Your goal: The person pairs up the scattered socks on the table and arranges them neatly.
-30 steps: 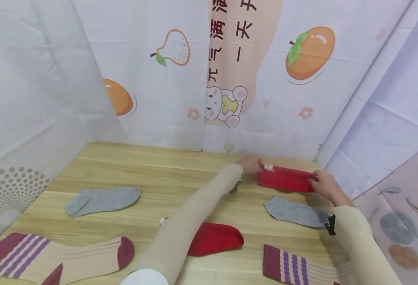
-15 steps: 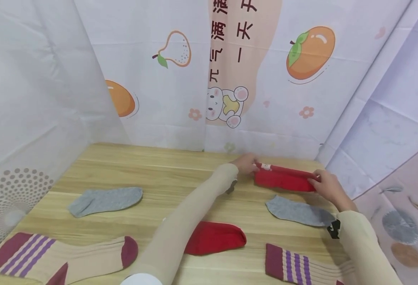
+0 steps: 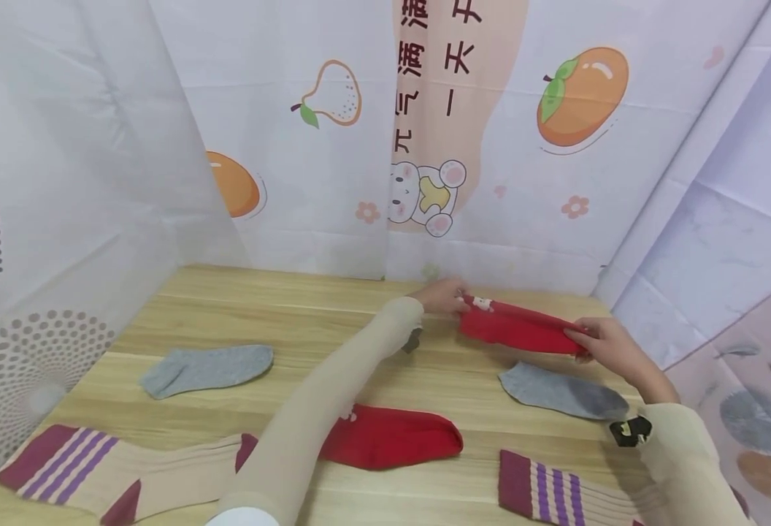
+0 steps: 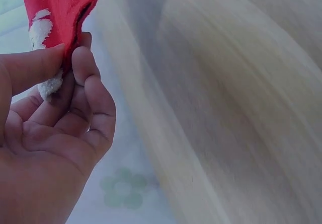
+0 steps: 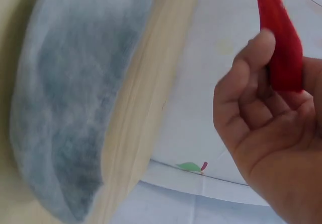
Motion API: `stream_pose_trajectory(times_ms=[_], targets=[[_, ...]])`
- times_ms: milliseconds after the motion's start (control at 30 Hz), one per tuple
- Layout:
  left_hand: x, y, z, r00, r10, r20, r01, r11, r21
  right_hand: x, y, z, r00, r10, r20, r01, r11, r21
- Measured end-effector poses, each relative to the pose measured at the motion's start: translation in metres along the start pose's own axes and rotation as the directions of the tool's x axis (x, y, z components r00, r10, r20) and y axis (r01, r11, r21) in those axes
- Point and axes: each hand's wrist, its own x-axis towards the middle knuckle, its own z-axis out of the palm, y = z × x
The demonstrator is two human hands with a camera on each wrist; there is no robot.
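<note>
A red sock (image 3: 517,327) with a white patch is stretched between both hands at the table's back right. The left hand (image 3: 441,296) pinches its patterned end; in the left wrist view thumb and fingers of the left hand (image 4: 55,128) close on the red fabric (image 4: 63,12). At the other end the right hand (image 3: 612,351) grips the sock, and in the right wrist view the right hand (image 5: 271,118) has the red tip (image 5: 286,58) between thumb and fingers. Just in front lies a grey sock (image 3: 559,392), flat on the wood.
On the wooden table (image 3: 293,299) lie a second red sock (image 3: 399,438), partly behind the left sleeve, another grey sock (image 3: 211,367) at left, and two beige socks with purple stripes (image 3: 175,475), (image 3: 576,497) near the front. Printed curtains (image 3: 320,183) stand behind and beside the table.
The held red sock has shifted left, its patterned end most, and now looks pulled straighter. The left arm has moved left, uncovering more of the second red sock.
</note>
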Motion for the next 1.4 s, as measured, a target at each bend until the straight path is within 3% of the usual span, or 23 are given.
stream_pose_trajectory(times_ms=[133, 333, 600, 767, 933, 1400], targets=[[-0.012, 0.000, -0.007, 1.000, -0.014, 0.015, 0.015, 0.996, -0.092, -0.001, 0.000, 0.002, 0.998, 0.015, 0.053, -0.019, 0.997, 0.073], [-0.028, -0.002, -0.014, 0.999, 0.009, 0.031, -0.004, 0.984, -0.177, -0.002, -0.003, 0.009, 0.997, 0.008, 0.071, -0.015, 0.996, 0.088], [-0.056, -0.012, -0.024, 1.000, -0.004, 0.027, 0.008, 0.989, -0.145, -0.001, -0.015, 0.029, 0.988, -0.054, 0.145, 0.042, 0.995, 0.088], [-0.074, -0.018, -0.030, 0.999, -0.008, 0.035, 0.014, 0.988, -0.155, -0.002, -0.026, 0.038, 0.988, -0.087, 0.129, 0.078, 0.994, 0.074], [-0.099, -0.017, -0.040, 1.000, -0.001, 0.021, 0.005, 0.987, -0.159, 0.001, -0.035, 0.044, 0.988, -0.123, 0.098, 0.123, 0.992, 0.004], [-0.157, -0.017, -0.056, 1.000, 0.025, -0.007, -0.026, 0.989, -0.147, -0.001, -0.071, 0.060, 0.965, -0.205, 0.161, 0.219, 0.973, -0.070]])
